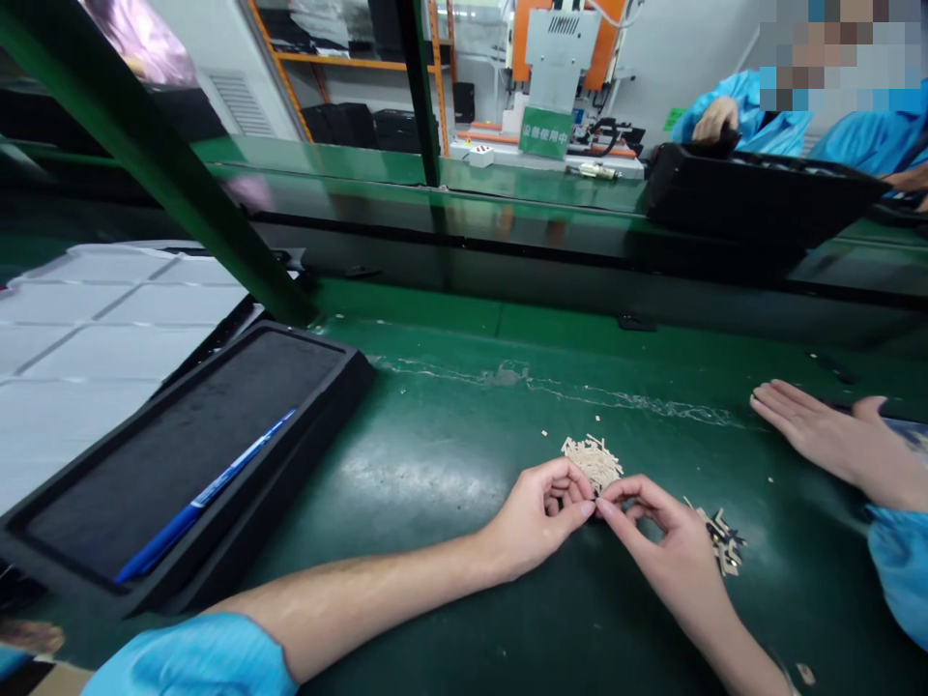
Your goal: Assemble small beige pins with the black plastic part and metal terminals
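My left hand (pixel 547 507) and my right hand (pixel 659 532) meet fingertip to fingertip above the green tabletop (pixel 427 483). Both are closed in a pinch on a tiny dark piece (pixel 595 499), mostly hidden by the fingers. Just behind the fingertips lies a heap of small beige strips (pixel 595 461). Partly covered by my right hand is a second, smaller pile of beige and black pieces (pixel 725 543), to its right.
At left, a blue pen (pixel 207 498) lies in a black foam tray (pixel 181 435) beside white sheet trays (pixel 65 329). A co-worker's open hand (pixel 833 440) reaches in from the right. Across the bench, another person handles a black box (pixel 761 198). A green post (pixel 174 174) slants at left.
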{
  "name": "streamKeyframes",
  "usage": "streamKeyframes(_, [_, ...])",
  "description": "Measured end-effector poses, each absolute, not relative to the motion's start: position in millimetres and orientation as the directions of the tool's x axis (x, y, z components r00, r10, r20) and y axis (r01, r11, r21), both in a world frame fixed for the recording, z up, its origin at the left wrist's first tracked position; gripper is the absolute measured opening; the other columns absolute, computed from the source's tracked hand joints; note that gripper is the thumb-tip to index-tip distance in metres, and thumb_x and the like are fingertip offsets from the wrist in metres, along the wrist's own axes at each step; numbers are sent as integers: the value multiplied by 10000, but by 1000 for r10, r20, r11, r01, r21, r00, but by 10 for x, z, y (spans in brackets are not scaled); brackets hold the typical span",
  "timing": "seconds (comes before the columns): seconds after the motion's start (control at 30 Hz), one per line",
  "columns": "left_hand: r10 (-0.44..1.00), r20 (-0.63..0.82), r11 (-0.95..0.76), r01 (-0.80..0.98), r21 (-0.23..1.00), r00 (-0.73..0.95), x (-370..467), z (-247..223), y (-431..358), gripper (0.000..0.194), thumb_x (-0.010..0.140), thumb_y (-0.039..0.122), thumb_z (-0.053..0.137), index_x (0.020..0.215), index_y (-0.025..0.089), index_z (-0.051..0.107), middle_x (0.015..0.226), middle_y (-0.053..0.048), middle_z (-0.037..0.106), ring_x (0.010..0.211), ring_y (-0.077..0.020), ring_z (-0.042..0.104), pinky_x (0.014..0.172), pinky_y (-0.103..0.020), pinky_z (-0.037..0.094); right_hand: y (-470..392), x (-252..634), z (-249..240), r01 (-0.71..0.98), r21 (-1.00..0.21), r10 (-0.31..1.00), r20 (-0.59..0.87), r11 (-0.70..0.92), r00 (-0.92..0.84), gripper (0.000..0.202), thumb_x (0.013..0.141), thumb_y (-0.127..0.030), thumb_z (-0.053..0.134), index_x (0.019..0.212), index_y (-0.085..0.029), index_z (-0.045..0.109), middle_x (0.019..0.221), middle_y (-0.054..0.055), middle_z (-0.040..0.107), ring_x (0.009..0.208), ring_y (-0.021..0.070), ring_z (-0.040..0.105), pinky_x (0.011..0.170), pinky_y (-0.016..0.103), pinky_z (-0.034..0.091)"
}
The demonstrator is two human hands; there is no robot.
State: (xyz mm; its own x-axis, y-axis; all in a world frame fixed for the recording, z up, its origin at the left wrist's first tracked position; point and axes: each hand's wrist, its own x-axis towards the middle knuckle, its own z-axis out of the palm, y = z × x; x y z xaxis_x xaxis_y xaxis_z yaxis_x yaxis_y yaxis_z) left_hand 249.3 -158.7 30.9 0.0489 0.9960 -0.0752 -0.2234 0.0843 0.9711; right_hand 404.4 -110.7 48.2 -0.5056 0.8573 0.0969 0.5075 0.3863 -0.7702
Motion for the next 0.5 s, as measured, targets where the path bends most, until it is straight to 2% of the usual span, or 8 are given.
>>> streamKeyframes(0.2, [996,-69,79,-228,970,53,2496,277,-1582,198,772,312,610,789,128,537,676,6,507,565,-71,436,518,-194,312,-1097,4063,483,544,-712,842,123,443,-525,156,805,-333,550,725,-208,599,654,9,633,516,138,549,520,251,451])
streamKeyframes(0.37, [996,-43,63,-279,958,79,2465,265,-1575,230,772,318,607,874,135,513,685,5,500,568,-75,441,518,-192,310,-1088,4070,442,458,-803,816,60,382,-574,192,831,-352,526,721,-204,577,640,13,632,572,152,597,565,248,478])
streamKeyframes(0.5, [998,33,-19,-226,974,59,2464,313,-1627,230,785,259,575,956,143,474,706,7,489,590,-80,441,535,-191,314,-1085,4075,394,375,-852,815,98,365,-571,185,832,-348,527,730,-198,562,595,12,614,544,151,585,541,246,481])
